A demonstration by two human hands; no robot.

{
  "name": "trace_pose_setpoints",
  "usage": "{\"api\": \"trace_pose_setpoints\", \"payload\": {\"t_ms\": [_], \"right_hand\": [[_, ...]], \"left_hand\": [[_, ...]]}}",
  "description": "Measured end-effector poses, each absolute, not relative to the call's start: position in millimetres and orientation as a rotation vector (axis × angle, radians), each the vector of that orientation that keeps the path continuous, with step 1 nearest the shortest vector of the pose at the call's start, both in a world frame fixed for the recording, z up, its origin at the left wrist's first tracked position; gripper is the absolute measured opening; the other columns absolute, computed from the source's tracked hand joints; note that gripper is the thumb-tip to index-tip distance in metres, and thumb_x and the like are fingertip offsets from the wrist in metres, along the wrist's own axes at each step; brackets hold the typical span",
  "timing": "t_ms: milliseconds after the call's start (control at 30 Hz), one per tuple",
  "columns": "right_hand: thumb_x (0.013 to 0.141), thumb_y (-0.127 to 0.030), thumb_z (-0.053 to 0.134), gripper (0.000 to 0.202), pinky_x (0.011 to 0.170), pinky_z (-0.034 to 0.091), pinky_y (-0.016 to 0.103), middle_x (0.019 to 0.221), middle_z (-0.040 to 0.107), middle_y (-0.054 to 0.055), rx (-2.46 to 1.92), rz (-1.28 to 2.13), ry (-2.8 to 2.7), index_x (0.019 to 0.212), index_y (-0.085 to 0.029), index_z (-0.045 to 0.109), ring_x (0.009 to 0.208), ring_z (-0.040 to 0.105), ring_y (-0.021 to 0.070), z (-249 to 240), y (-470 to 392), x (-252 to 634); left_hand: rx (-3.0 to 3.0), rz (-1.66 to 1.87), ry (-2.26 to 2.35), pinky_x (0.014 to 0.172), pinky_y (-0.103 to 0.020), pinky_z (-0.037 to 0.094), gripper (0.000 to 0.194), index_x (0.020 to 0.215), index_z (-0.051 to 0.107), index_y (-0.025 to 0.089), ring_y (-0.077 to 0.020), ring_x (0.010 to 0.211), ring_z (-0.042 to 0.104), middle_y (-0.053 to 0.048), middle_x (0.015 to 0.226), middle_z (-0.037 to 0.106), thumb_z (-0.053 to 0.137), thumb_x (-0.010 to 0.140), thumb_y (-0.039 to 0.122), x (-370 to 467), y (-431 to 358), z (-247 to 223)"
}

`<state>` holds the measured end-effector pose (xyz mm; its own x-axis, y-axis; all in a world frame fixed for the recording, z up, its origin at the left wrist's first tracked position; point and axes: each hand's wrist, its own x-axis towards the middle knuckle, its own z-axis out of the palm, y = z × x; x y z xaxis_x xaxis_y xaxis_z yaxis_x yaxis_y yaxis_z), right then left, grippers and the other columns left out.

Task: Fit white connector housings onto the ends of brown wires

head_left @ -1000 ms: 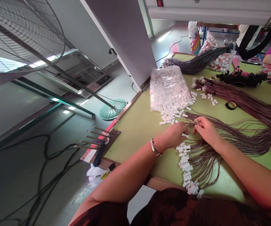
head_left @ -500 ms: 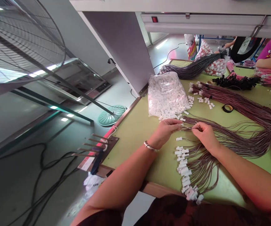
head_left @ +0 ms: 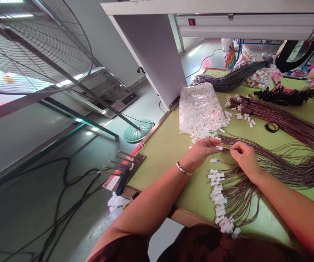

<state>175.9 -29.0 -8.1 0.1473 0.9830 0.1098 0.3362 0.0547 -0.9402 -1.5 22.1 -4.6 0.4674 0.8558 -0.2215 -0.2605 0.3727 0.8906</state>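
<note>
My left hand [head_left: 203, 150] pinches a small white plug connector [head_left: 219, 148] between thumb and fingertips. Just right of it, my right hand [head_left: 242, 155] is closed on thin brown wires, whose tips meet the connector; whether a tip is inside it I cannot tell. Below the hands lies a column of white connectors [head_left: 218, 198] with brown wires [head_left: 244, 198] attached. One wired connector [head_left: 213, 160] rests apart above that column. A loose bundle of brown wires [head_left: 290, 163] runs to the right, behind and beneath my right hand.
A clear bag of white connectors [head_left: 199, 107] stands behind my left hand, with loose ones beside it. A black tape roll [head_left: 271, 127] and tied wire bundles [head_left: 285, 114] lie at the right. A pegged board [head_left: 135, 167] sits at the table's left edge; a fan [head_left: 36, 47] stands beyond.
The view has swung slightly left, so everything sits farther right. The white connector shows more plainly in my left fingers, and the gap between it and my right hand looks smaller.
</note>
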Motion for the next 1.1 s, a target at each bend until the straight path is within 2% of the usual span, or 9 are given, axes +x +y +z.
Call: {"api": "trace_pose_setpoints", "payload": {"t_ms": [233,433,633,867,1100], "right_hand": [[0.069,-0.023,0.053,0.008,0.052,0.032,0.023,0.053,0.044,-0.005,-1.471,0.769,-1.428,0.062,-0.019,0.053,0.051,0.037,0.01,-11.5,-29.2,175.7],[0.074,-0.023,0.051,0.007,0.056,0.036,0.023,0.058,0.052,-0.003,-1.458,0.615,-1.568,0.068,-0.02,0.054,0.054,0.044,0.0111,-13.1,-31.9,175.9],[0.073,-0.022,0.049,0.009,0.053,0.034,0.023,0.054,0.049,-0.004,-1.471,0.445,-1.706,0.065,-0.021,0.049,0.049,0.04,0.0104,-12.9,-33.1,174.0],[0.071,-0.021,0.048,0.008,0.052,0.031,0.024,0.05,0.048,-0.004,-1.533,0.435,-1.757,0.063,-0.022,0.047,0.047,0.039,0.0108,-17.6,-29.6,174.1],[0.068,-0.02,0.049,0.008,0.051,0.029,0.025,0.05,0.049,-0.003,-1.545,0.454,-1.759,0.061,-0.021,0.047,0.046,0.039,0.0111,-18.0,-29.3,171.5]], "left_hand": [[1.238,0.908,0.792,0.084,-0.031,0.05,0.03,0.094,0.069,0.014,-0.0159,0.085,0.065,-0.006,0.09,0.071,0.076,0.065,0.021,-1.3,21.0,-7.4],[1.445,0.928,0.923,0.076,-0.028,0.052,0.022,0.086,0.071,0.014,-0.0161,0.08,0.065,-0.008,0.087,0.071,0.074,0.066,0.022,1.2,16.7,-1.8],[1.276,0.82,0.854,0.071,-0.029,0.053,0.023,0.079,0.071,0.012,-0.0151,0.07,0.065,-0.007,0.075,0.071,0.078,0.063,0.029,4.1,15.3,-5.8],[1.559,0.896,0.882,0.074,-0.028,0.054,0.004,0.07,0.072,0.016,-0.0159,0.076,0.066,-0.007,0.08,0.071,0.071,0.068,0.019,7.2,14.1,-11.4],[1.617,0.859,0.938,0.073,-0.029,0.053,0.005,0.071,0.073,0.016,-0.0165,0.075,0.066,-0.007,0.078,0.071,0.068,0.069,0.016,11.2,11.3,-14.2]]}}
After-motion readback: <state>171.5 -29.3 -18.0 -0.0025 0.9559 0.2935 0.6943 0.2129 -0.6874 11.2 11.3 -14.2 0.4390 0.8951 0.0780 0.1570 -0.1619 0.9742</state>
